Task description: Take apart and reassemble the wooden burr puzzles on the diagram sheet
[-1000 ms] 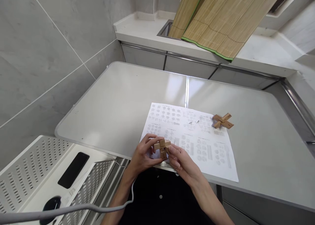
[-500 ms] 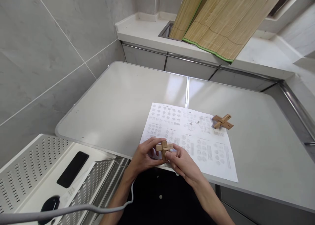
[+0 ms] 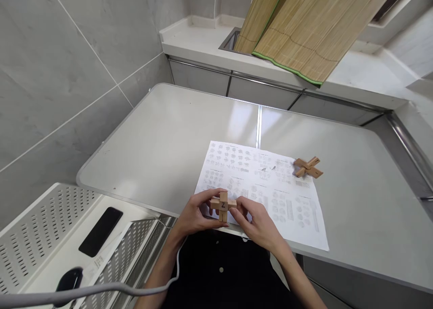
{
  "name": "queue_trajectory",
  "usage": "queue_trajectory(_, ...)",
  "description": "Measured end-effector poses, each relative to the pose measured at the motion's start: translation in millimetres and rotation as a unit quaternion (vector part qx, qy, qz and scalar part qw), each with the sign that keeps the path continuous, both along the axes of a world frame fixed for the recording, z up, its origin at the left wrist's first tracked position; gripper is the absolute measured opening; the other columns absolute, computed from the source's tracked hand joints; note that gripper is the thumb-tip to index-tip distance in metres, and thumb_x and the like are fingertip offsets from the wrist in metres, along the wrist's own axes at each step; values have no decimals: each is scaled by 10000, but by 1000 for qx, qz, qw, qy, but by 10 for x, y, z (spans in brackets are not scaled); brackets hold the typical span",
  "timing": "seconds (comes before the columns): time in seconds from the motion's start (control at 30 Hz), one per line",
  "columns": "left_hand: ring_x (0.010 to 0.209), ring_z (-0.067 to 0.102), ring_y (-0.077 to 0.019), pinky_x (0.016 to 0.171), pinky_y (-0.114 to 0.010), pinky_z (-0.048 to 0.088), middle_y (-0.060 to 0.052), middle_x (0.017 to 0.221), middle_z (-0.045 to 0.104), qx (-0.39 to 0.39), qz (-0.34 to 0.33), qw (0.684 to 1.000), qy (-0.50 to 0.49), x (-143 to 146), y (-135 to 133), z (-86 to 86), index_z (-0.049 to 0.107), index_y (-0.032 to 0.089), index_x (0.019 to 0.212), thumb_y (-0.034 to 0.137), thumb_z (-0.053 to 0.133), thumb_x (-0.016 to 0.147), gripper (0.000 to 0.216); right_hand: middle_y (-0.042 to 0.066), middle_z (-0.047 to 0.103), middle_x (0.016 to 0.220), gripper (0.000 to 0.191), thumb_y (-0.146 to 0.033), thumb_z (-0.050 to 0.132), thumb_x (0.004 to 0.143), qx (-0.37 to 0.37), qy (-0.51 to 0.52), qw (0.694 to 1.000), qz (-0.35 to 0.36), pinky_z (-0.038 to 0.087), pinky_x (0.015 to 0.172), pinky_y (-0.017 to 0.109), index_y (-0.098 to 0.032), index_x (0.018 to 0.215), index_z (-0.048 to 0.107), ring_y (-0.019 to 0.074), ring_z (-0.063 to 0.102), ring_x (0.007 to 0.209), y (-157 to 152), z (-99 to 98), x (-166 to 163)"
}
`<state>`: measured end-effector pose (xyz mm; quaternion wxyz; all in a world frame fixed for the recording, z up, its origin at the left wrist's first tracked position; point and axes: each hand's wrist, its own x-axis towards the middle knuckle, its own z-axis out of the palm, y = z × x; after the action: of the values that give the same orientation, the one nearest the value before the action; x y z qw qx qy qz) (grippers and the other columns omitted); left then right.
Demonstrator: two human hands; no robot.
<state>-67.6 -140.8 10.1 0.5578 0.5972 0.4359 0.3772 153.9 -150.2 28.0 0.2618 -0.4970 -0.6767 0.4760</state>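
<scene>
Gripping the numbered wooden block (image 3: 223,205) by top and bottom, the left hand (image 3: 191,215) has thumb and forefinger clamped on it, at the near left corner of the printed sheet (image 3: 291,239). The right hand (image 3: 259,219) brings thumb and forefinger to the block's right arm, over the sheet's near edge; whether they pinch it, I cannot tell. A second wooden cross (image 3: 307,168) lies across the sheet's far right corner. Worktop (image 3: 152,142) surrounds the sheet, and a phone (image 3: 100,231) rests well to its left.
</scene>
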Motion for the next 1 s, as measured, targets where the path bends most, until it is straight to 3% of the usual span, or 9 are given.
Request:
queue_trajectory(0.1, 900, 683, -200, 740, -287, 586, -64, 1117, 738, -19, -20, 1000, -6, -1, 2, 6, 687, 227, 1338, 312, 973, 645, 754, -45, 406, 616, 465, -530, 532, 1029, -57, 50, 997, -6, 296, 558, 289, -231, 693, 417, 135, 378, 576, 9, -48, -12)
queue_trajectory(0.2, 901, 686, -200, 759, -296, 588, -52, 1078, 736, -18, -27, 999, -6, 1, -4, -12, 676, 236, 1359, 295, 950, 683, 731, -45, 403, 584, 506, -560, 526, 1016, -133, 108, 985, -10, 286, 539, 289, -226, 649, 428, 127, 371, 538, 3, -87, -59)
queue_trajectory(0.37, 914, 679, -215, 748, -309, 592, -66, 1079, 730, 19, -35, 999, 17, 2, -5, -50, 691, 223, 1343, 323, 925, 723, 670, -60, 386, 474, 559, -616, 564, 967, -274, 241, 931, -33, 304, 489, 287, -234, 584, 422, 111, 337, 427, -29, -84, -132)
queue_trajectory(0.53, 848, 668, -166, 724, -284, 588, -70, 1184, 716, 26, -39, 999, 22, 11, 13, -53, 606, 282, 1457, 312, 927, 735, 791, -33, 478, 476, 569, -622, 579, 973, -242, 228, 941, -62, 373, 530, 294, -224, 574, 495, 128, 447, 448, -61, -57, -88)
queue_trajectory(0.63, 796, 664, -135, 695, -267, 583, -75, 1264, 699, 17, -22, 1000, 11, 19, 29, -48, 531, 314, 1513, 303, 940, 727, 886, -22, 502, 499, 550, -587, 563, 1006, -221, 249, 934, -130, 398, 537, 289, -220, 597, 532, 125, 450, 466, -54, -79, 79)
queue_trajectory(0.7, 783, 671, -129, 677, -260, 577, -76, 1238, 704, 16, -10, 1000, 4, 28, 39, -43, 568, 292, 1466, 306, 893, 793, 747, -43, 451, 512, 504, -547, 594, 1003, -216, 308, 904, -204, 367, 483, 259, -223, 623, 532, 103, 375, 449, -30, -106, 266)
queue_trajectory(0.77, 771, 673, -125, 664, -255, 571, -76, 1187, 714, 17, -5, 1000, 1, 38, 45, -35, 619, 257, 1391, 301, 833, 858, 576, -81, 364, 540, 397, -455, 695, 950, -231, 415, 837, -272, 298, 409, 218, -229, 674, 521, 83, 270, 434, 3, -136, 498)
queue_trajectory(0.87, 763, 675, -127, 655, -251, 568, -73, 1118, 724, 19, -4, 1000, 6, 49, 53, -14, 651, 223, 1321, 297, 798, 889, 462, -103, 279, 563, 393, -322, 728, 903, -257, 529, 739, -327, 323, 381, 175, -233, 659, 432, 68, 217, 431, 50, -181, 868)
queue_trajectory(1.0, 761, 673, -134, 670, -264, 582, -71, 1076, 731, 16, 1, 1000, 23, 59, 60, 15, 666, 211, 1283, 325, 774, 907, 407, -99, 315, 593, 367, -227, 722, 868, -261, 572, 694, -350, 370, 378, 149, -237, 682, 405, 57, 275, 428, 89, -243, 1241)
